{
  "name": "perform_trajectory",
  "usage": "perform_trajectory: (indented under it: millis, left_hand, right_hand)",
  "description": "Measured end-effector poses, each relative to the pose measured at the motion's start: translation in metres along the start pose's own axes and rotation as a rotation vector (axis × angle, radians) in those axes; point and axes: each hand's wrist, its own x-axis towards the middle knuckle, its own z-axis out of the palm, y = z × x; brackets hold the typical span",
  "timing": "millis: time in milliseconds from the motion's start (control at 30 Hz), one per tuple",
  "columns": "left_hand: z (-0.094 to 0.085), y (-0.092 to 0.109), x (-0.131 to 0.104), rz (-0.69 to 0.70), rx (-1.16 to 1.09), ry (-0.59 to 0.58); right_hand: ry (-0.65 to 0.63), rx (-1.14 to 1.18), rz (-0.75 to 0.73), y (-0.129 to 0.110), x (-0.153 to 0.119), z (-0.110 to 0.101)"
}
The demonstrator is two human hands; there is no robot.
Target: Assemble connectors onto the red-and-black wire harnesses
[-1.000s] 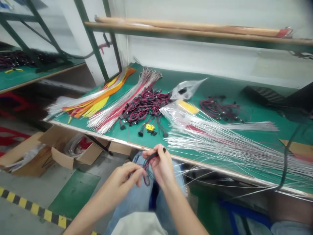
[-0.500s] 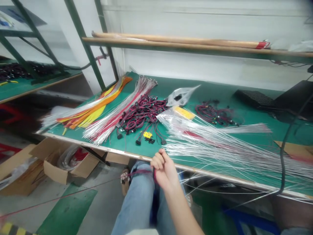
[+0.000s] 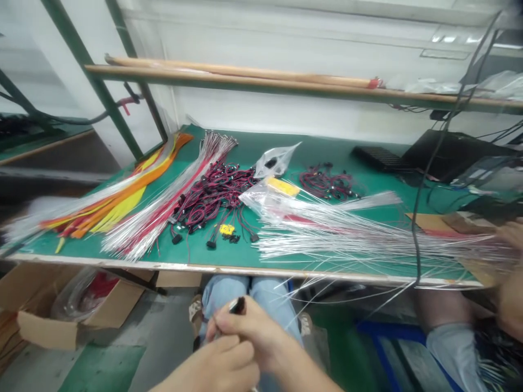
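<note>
Both of my hands meet above my lap, below the table edge. My right hand (image 3: 259, 329) is closed, and a small black connector (image 3: 237, 306) pokes out at the top of its grip, blurred. Pressed against it in front is my left hand (image 3: 229, 362), fingers curled; whatever is inside is hidden. On the green table (image 3: 241, 257) beyond lie a heap of black-and-red wire harnesses (image 3: 212, 193) with black connectors, a few small yellow parts (image 3: 226, 229) and tiny black parts (image 3: 233, 239).
White and red wire bundles (image 3: 163, 204) lie at left beside orange and yellow wires (image 3: 126, 198). Long white wires (image 3: 347, 239) overhang the front edge at right. A black cable (image 3: 420, 190) hangs there, near another person's arm (image 3: 510, 283). Cardboard box (image 3: 49, 329) below left.
My left hand has come into view and joined my right hand, which has moved down and left towards me. The stretched red wire at lower left no longer shows. The view has turned right.
</note>
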Motion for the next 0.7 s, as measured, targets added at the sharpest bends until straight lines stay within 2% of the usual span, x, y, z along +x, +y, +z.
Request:
perform_trajectory:
  millis: [67, 167, 300, 367, 400, 433, 500, 533, 600, 667, 700]
  left_hand:
    - [-0.005, 0.005, 0.013, 0.015, -0.014, -0.033]
    - [-0.017, 0.010, 0.022, -0.009, -0.138, -0.019]
    - [-0.024, 0.014, 0.021, -0.063, -0.366, -0.046]
    - [-0.024, 0.013, 0.018, -0.082, -0.531, 0.019]
    - [-0.023, 0.010, 0.016, -0.127, -0.595, 0.101]
    - [-0.022, 0.007, 0.014, -0.214, -0.625, 0.215]
    - [-0.019, -0.003, 0.010, -0.495, -0.602, 0.420]
    - [-0.017, -0.008, 0.008, -0.643, -0.601, 0.456]
    - [-0.013, -0.018, 0.006, -0.874, -0.734, 0.403]
    - [-0.009, -0.023, 0.006, -1.002, -1.008, 0.336]
    - [-0.007, -0.024, 0.007, -1.054, -1.130, 0.354]
  right_hand:
    - [0.105, 0.047, -0.077, -0.009, -0.011, -0.001]
    - [0.242, 0.079, -0.116, -0.017, -0.022, 0.002]
    - [0.285, -0.010, -0.152, -0.014, -0.025, 0.003]
    - [0.312, -0.062, -0.183, -0.011, -0.025, 0.000]
    - [0.321, -0.086, -0.202, -0.010, -0.025, -0.002]
    - [0.320, -0.115, -0.216, -0.009, -0.026, -0.004]
    - [0.292, -0.207, -0.222, -0.009, -0.027, -0.007]
    - [0.278, -0.269, -0.224, -0.009, -0.028, -0.008]
    - [0.280, -0.397, -0.257, -0.009, -0.030, -0.008]
    - [0.318, -0.472, -0.326, -0.008, -0.032, -0.008]
    - [0.332, -0.466, -0.342, -0.007, -0.032, -0.008]
